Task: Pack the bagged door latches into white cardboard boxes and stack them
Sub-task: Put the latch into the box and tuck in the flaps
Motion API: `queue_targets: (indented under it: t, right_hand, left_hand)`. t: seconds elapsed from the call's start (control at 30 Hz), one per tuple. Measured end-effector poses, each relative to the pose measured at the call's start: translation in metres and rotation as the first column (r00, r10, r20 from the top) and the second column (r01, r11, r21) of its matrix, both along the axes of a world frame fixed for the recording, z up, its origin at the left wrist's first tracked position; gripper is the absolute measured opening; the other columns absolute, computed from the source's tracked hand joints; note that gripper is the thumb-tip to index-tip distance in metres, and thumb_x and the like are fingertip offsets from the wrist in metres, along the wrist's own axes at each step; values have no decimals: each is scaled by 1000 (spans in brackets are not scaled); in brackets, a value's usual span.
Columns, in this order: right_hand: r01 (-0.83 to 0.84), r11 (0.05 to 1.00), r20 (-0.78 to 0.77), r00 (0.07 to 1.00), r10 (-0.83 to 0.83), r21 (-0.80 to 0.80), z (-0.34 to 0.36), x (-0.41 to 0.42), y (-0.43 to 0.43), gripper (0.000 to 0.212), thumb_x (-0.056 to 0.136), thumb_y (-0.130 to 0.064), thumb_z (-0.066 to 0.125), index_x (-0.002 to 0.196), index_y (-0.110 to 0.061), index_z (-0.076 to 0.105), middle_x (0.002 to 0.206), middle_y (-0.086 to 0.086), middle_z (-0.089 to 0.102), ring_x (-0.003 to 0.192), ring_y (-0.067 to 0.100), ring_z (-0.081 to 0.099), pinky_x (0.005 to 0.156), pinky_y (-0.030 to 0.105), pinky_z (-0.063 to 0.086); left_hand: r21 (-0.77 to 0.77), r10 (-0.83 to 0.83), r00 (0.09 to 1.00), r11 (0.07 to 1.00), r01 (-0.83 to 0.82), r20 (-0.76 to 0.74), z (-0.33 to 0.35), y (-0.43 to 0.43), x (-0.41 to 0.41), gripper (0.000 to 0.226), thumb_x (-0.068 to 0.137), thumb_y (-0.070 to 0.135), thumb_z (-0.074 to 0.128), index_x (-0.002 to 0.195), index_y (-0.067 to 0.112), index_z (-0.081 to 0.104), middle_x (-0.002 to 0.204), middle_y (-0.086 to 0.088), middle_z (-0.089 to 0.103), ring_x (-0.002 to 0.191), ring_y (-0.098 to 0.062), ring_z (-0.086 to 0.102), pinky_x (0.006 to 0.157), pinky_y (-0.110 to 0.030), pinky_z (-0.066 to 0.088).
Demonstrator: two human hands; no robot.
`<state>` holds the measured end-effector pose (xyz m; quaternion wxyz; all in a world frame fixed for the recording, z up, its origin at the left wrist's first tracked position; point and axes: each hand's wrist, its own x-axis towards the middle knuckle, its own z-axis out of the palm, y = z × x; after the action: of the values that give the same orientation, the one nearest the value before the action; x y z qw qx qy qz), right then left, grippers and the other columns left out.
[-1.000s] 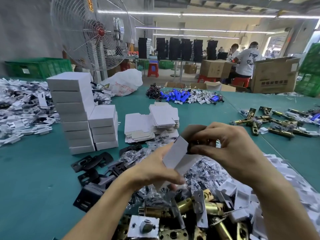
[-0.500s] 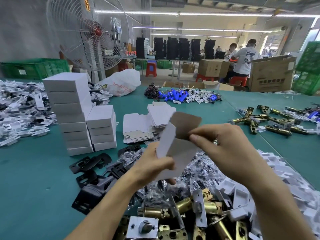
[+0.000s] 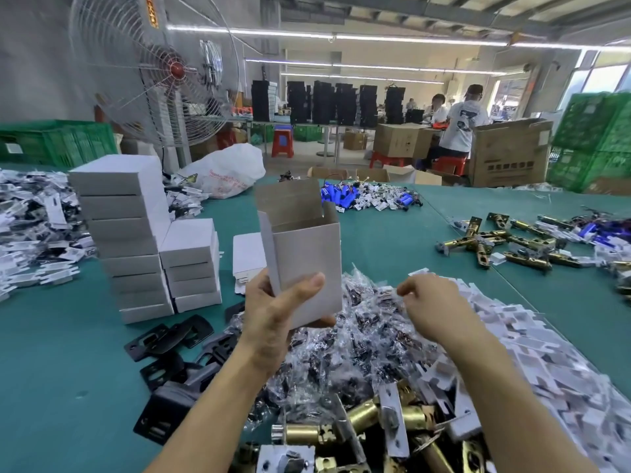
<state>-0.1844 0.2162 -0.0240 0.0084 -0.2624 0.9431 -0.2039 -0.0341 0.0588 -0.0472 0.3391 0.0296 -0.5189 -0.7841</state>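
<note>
My left hand point(image 3: 273, 312) grips a white cardboard box point(image 3: 305, 254), held upright with its top flap open and its brown inside showing. My right hand point(image 3: 430, 303) reaches to the right of the box and pinches a clear plastic bag at the top of the pile of small bagged parts point(image 3: 358, 353). Brass door latches point(image 3: 362, 428) lie in a heap at the near edge. Two stacks of closed white boxes point(image 3: 136, 240) stand on the left of the green table point(image 3: 58, 370). Flat unfolded box blanks point(image 3: 247, 256) lie behind the held box.
Black strike plates point(image 3: 170, 339) lie left of my forearm. More brass latches point(image 3: 495, 240) are spread at the right, white card pieces point(image 3: 546, 353) beside them. Blue parts point(image 3: 355, 196) sit at the far side. A large fan point(image 3: 153, 70) and green crates point(image 3: 58, 141) stand at the back left.
The box, half folded between both hands before, now stands squared up in my left hand alone. My right hand has left it and dropped to the pile of bags.
</note>
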Motion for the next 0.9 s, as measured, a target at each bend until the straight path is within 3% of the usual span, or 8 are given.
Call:
queue_targets:
  t: [0.1,0.3,0.4,0.47,0.57,0.7,0.83,0.9]
  right_hand:
    - [179,952,-80,983,-164,246,4,-32,7,40,91,-7,43,129,-16,54,134,17,51,121,36,48,100,44,43]
    - [317,853,-49,944,-327,414,-6,-59,25,34,91,-10,36,123,-10,48,142,25,42,129,40,40,108,47,33]
    - [308,873,-94,951,-295,378,-8,-60,24,14,88,-7,38,97,-11,49,120,18,58,111,33,53,98,42,42]
    - [303,884,-131,953,-274,356,-10,-59,24,10,88,-7,41,91,-12,48,110,15,59,104,32,55,93,41,46]
    - [284,905,-204,952,-227,317,-12,-63,23,18,90,-8,47,103,-14,57,111,12,59,101,32,56,91,44,50]
    - [231,956,-167,965,-201,179,-13,-68,22,28,94,-5,49,119,-17,54,122,13,52,100,34,59,86,47,53]
    - [265,960,-191,951,-245,87,-9,-65,25,20,92,-6,58,109,-9,67,114,18,64,93,36,64,82,46,55]
    - [256,966,-162,955,-249,22,2,-59,25,17,90,-4,62,102,-5,74,103,20,68,85,36,64,78,43,54]
  left_hand:
    - [-2,3,1000,1000,-3,-19,3,2,1,46,51,28,92,94,22,77,94,1,75,82,-34,72,51,-39,59]
    - [15,94,992,996,-93,-86,6,2,1,63,49,37,97,104,16,73,99,-10,72,73,-38,71,46,-39,57]
    - [13,120,988,993,-120,-97,7,2,0,62,44,44,99,96,19,76,100,-8,73,76,-35,72,50,-39,59]
    - [5,137,986,991,-137,-99,7,1,0,58,45,40,99,93,19,77,101,-7,74,78,-34,73,52,-39,60]
    - [-6,150,985,989,-151,-89,4,0,-1,49,50,23,98,94,16,77,103,-10,74,85,-34,74,56,-40,61]
    - [-36,178,983,983,-180,-56,2,0,-2,38,58,11,91,93,13,77,101,-14,74,84,-34,73,60,-39,62]
    - [-87,173,985,981,-174,-25,3,1,-3,27,66,11,86,88,24,79,93,-10,75,82,-28,71,71,-47,63]
    - [-92,191,982,977,-191,-15,4,3,-3,21,69,10,81,87,20,77,90,-11,74,81,-26,69,71,-46,61]
